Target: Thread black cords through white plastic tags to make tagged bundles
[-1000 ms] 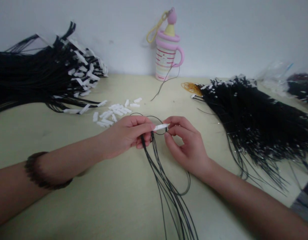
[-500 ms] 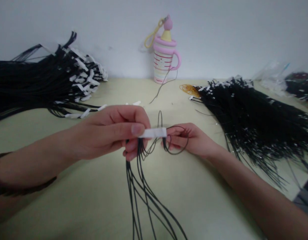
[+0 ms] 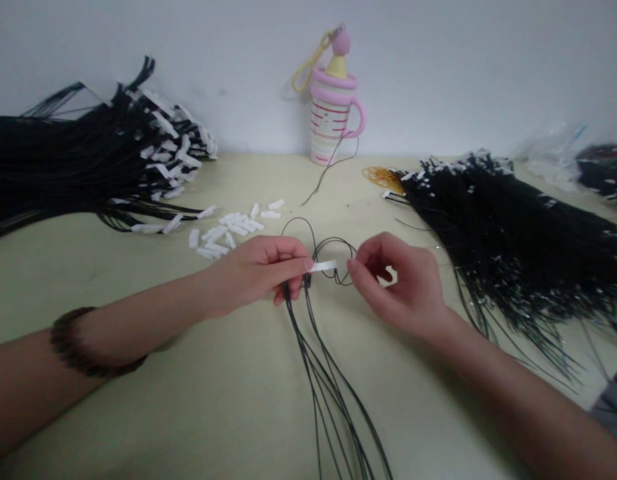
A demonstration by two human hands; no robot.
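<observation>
Between finger and thumb, my left hand pinches a white strip together with a bundle of black cords. The cords hang down toward the near edge of the view, and thin loops curl above and to the right of the strip. My right hand is just right of the strip, thumb and forefinger pinched together beside the loops; what lies between the fingertips is too small to make out.
White strips lie loose beyond my left hand. Black cord bundles with white ends are heaped at the left and right. A pink-and-white cup stands by the wall, near an orange coil.
My left hand has moved right and away from the camera with the strip and cords. My right hand has turned and its thumb and forefinger now show. The loose strips have come into view.
</observation>
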